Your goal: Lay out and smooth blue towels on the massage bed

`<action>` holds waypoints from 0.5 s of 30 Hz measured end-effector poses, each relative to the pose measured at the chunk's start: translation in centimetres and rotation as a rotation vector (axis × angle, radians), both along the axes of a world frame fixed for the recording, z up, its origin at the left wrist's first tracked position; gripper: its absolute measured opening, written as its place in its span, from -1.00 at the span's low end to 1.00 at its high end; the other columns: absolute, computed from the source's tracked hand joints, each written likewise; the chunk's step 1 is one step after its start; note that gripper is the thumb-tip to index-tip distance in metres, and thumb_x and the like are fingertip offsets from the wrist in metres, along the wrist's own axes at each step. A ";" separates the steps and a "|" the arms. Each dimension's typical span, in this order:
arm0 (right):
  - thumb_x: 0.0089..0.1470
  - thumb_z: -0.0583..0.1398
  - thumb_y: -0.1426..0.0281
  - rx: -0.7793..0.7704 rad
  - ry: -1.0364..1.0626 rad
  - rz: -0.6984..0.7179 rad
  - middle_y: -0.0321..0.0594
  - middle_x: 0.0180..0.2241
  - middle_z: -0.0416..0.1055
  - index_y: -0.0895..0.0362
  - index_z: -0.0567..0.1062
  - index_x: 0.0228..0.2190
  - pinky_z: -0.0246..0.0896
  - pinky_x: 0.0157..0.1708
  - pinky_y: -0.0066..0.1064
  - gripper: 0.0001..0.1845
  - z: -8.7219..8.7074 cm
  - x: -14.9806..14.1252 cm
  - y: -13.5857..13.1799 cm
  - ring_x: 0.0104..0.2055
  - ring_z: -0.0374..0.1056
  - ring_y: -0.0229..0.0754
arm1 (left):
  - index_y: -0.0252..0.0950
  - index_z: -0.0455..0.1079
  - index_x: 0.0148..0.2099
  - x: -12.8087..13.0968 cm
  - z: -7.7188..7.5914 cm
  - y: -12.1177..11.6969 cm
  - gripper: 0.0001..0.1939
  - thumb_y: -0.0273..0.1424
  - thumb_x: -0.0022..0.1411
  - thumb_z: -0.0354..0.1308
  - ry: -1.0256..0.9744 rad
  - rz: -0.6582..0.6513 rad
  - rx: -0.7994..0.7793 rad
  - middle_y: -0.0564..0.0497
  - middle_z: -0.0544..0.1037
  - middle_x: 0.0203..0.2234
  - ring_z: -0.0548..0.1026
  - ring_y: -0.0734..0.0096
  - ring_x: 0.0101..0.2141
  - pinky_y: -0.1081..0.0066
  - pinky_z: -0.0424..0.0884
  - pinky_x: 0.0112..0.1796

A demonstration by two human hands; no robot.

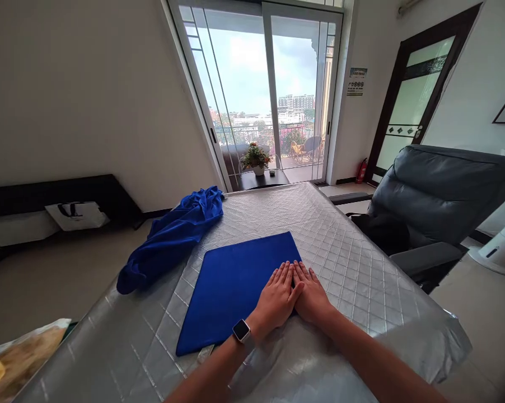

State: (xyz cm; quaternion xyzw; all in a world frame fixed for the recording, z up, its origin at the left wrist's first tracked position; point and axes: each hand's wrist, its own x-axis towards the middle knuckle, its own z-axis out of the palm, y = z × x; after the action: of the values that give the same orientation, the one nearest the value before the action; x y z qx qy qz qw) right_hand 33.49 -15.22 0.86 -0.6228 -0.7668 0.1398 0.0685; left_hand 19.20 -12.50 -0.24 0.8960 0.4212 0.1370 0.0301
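Observation:
A folded blue cloth (235, 282) lies flat on the silver quilted table cover (349, 274), with a pale tag poking out at its near edge. My left hand (277, 295) rests palm down on the cloth's right part, fingers stretched out, a watch (241, 331) on the wrist. Right beside it, my right hand (311, 292) lies flat at the cloth's right edge, its fingers straight; the left thumb overlaps it. Neither hand grips anything. Crumpled at the left side of the table is another blue cloth (174, 238), partly hanging over the edge.
A dark armchair (441, 190) stands close on the right, with a black bag (378, 232) on it. Beyond the table's far edge, a potted plant (256, 159) sits on a small dark table before the sliding glass door. A white bag (78, 215) is at left.

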 end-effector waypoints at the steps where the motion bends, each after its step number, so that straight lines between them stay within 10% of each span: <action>1: 0.36 -0.18 0.28 0.000 0.003 -0.002 -0.15 0.48 -0.40 0.28 -0.15 0.45 -0.49 0.46 -0.07 -0.27 0.0 0.0 0.0 0.52 -0.46 -0.07 | -0.33 -0.03 0.50 -0.3 -0.1 -0.1 -0.33 -0.07 0.54 -0.33 0.003 0.008 -0.001 -0.19 0.10 0.44 0.02 0.19 0.43 0.04 0.11 0.37; 15: 0.40 -0.19 0.09 -0.024 0.045 -0.058 -0.17 0.49 -0.32 0.29 -0.10 0.44 -0.51 0.46 -0.15 -0.22 1.0 -0.3 -0.2 0.53 -0.41 -0.13 | -0.41 0.04 0.48 -5.9 -0.4 -0.4 -0.24 0.02 0.50 -0.31 0.038 0.145 0.006 -0.22 0.14 0.42 0.07 0.15 0.42 0.07 0.12 0.37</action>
State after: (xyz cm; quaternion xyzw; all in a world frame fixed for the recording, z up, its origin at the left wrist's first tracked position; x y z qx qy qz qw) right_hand 33.20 -15.43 1.86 -0.6421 -0.7450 0.1610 0.0821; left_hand 13.32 -12.88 -0.67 0.8658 0.4851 0.1228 0.0095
